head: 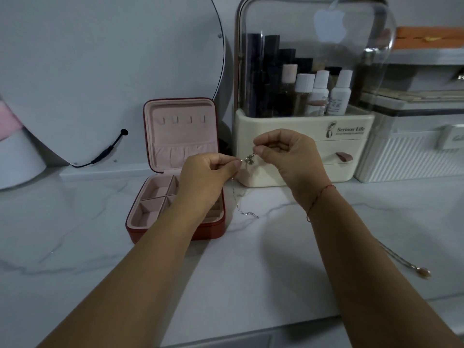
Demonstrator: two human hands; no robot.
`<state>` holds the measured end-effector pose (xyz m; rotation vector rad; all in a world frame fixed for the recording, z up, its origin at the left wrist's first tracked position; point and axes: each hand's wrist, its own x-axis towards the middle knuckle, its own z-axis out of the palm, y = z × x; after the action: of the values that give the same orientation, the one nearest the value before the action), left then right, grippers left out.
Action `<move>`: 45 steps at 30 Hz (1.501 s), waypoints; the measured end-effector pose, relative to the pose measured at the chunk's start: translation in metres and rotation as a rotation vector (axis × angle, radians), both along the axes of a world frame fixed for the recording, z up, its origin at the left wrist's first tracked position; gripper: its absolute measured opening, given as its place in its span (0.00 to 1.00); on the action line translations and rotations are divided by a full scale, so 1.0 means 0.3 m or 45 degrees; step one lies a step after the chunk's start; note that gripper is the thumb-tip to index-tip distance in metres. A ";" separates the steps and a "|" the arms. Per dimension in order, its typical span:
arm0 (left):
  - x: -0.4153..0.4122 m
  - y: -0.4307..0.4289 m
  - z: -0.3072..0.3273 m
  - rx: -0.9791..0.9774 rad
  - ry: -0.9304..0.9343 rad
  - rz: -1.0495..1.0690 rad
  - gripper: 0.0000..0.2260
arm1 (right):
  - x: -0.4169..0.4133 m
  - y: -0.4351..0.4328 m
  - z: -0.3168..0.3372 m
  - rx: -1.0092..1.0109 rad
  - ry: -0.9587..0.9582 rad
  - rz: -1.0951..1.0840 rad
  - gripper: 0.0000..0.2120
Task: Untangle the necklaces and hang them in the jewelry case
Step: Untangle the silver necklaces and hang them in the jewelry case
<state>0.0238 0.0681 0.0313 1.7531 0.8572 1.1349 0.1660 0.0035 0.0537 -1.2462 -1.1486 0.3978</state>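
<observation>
While pinched by thumb and forefinger of left hand [208,172] and right hand [288,156]: silver necklace [249,159], fine chain, bunched cluster between the fingertips. Loose length hanging below the fingers onto marble top [251,259]. Open red jewelry case [160,136] left of the fingers.

dim marble countertop [75,234], grey wall [113,33]

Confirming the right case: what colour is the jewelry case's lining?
The jewelry case lining is pale pink; head view.
</observation>
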 end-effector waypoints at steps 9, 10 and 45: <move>0.003 -0.001 0.016 -0.238 -0.232 -0.018 0.06 | 0.007 0.007 -0.008 -0.112 -0.071 -0.060 0.08; 0.003 -0.001 0.021 -0.325 -0.295 -0.050 0.07 | 0.008 0.007 -0.008 -0.120 -0.086 -0.063 0.09; -0.014 0.007 0.043 -0.661 -0.642 -0.696 0.11 | -0.003 -0.018 -0.015 -0.722 -0.108 0.623 0.12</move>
<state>0.0196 0.0702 0.0443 1.0950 0.2889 0.8271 0.1650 -0.0020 0.0491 -1.4623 -1.4725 1.1039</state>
